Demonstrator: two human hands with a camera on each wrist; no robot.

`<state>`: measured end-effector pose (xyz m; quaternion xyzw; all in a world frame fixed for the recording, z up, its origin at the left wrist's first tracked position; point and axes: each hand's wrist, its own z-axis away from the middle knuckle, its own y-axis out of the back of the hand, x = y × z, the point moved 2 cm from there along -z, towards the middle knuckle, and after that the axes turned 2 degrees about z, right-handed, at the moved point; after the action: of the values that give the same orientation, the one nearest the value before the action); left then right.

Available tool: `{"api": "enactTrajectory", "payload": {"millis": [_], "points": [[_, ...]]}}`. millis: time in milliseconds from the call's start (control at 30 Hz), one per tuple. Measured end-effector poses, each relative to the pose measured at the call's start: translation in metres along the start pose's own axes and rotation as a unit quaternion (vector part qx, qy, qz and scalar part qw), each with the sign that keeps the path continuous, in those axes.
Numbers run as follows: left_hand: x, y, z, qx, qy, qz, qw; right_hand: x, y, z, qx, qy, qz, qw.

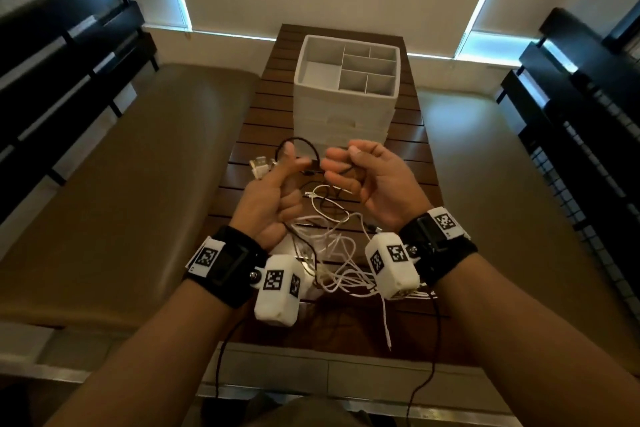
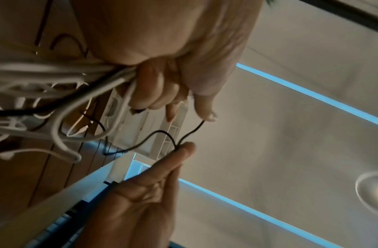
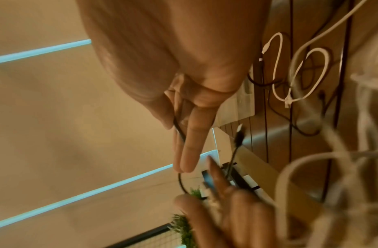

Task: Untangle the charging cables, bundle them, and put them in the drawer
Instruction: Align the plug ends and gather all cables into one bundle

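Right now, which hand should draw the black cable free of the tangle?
Probably the right hand: it pinches only the black cable. The left hand holds a clump of white cables in its grip as well, so it is better placed to anchor the tangle.

A white square organiser box with open-topped compartments [image 1: 346, 94] blocks the far slatted brown wooden worktop [image 1: 249, 149]. Tangled white and black charging cables [image 1: 332, 253] clutter the near part; its side strips lie bare.

head view looks down on table [image 1: 242, 135]; both wrist views look up, close; all share hands.
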<state>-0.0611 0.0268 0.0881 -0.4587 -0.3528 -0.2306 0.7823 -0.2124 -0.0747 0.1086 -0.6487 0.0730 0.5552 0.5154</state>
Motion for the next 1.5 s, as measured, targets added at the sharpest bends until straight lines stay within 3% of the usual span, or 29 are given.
{"api": "enactTrajectory", "payload": {"millis": [133,233,367,400,433,467,500,533,600,667,733,833,1000,1133,1200,1333,1433,1500], "points": [[0.011,0.005,-0.006,0.017,-0.058,0.063,0.996,0.012,0.016,0.01,-0.024,-0.057,0.14,0.988],[0.019,0.011,-0.007,0.041,-0.09,0.066,0.993,0.019,0.034,0.021,-0.055,-0.13,0.264,0.954],[0.018,0.004,0.001,0.026,-0.097,0.022,0.995,0.021,0.048,0.017,0.018,-0.127,0.327,0.936],[0.014,0.001,0.003,0.028,-0.103,-0.002,0.994,0.019,0.049,0.011,0.042,-0.093,0.401,0.911],[0.009,-0.002,0.004,0.034,-0.107,-0.026,0.993,0.015,0.046,0.006,0.059,-0.051,0.514,0.854],[0.005,-0.003,0.005,0.038,-0.111,-0.046,0.992,0.011,0.043,0.002,0.074,-0.001,0.622,0.78],[0.003,-0.006,0.007,0.037,-0.114,-0.062,0.991,0.007,0.036,0.001,0.079,0.049,0.682,0.726],[0.0,-0.007,0.009,0.035,-0.116,-0.079,0.989,0.001,0.024,0.003,0.064,0.101,0.693,0.711],[0.001,-0.014,0.016,0.024,-0.13,-0.109,0.985,-0.008,-0.003,0.01,-0.003,0.171,0.619,0.766],[0.002,-0.022,0.025,-0.009,-0.161,-0.137,0.977,-0.014,-0.028,0.016,-0.049,0.198,0.53,0.823],[0.001,-0.025,0.028,-0.04,-0.188,-0.168,0.967,-0.018,-0.045,0.015,-0.074,0.209,0.49,0.843],[-0.002,-0.024,0.026,-0.052,-0.201,-0.189,0.96,-0.022,-0.061,0.007,-0.083,0.215,0.521,0.822],[0.0,-0.026,0.029,-0.009,-0.219,-0.143,0.965,-0.02,-0.07,0.003,-0.065,0.215,0.562,0.796],[0.004,-0.021,0.025,0.017,-0.218,-0.111,0.969,-0.016,-0.07,0.006,-0.053,0.222,0.487,0.843],[0.004,-0.019,0.024,0.022,-0.223,-0.116,0.968,-0.012,-0.07,0.009,-0.06,0.218,0.472,0.852],[0.004,-0.02,0.027,-0.004,-0.23,-0.157,0.96,-0.016,-0.07,0.01,-0.086,0.204,0.515,0.828],[0.008,-0.021,0.031,-0.013,-0.223,-0.212,0.951,-0.026,-0.077,0.005,-0.07,0.259,0.563,0.782],[0.008,-0.022,0.03,-0.028,-0.202,-0.229,0.952,-0.025,-0.09,0.004,-0.105,0.256,0.596,0.754]]}}
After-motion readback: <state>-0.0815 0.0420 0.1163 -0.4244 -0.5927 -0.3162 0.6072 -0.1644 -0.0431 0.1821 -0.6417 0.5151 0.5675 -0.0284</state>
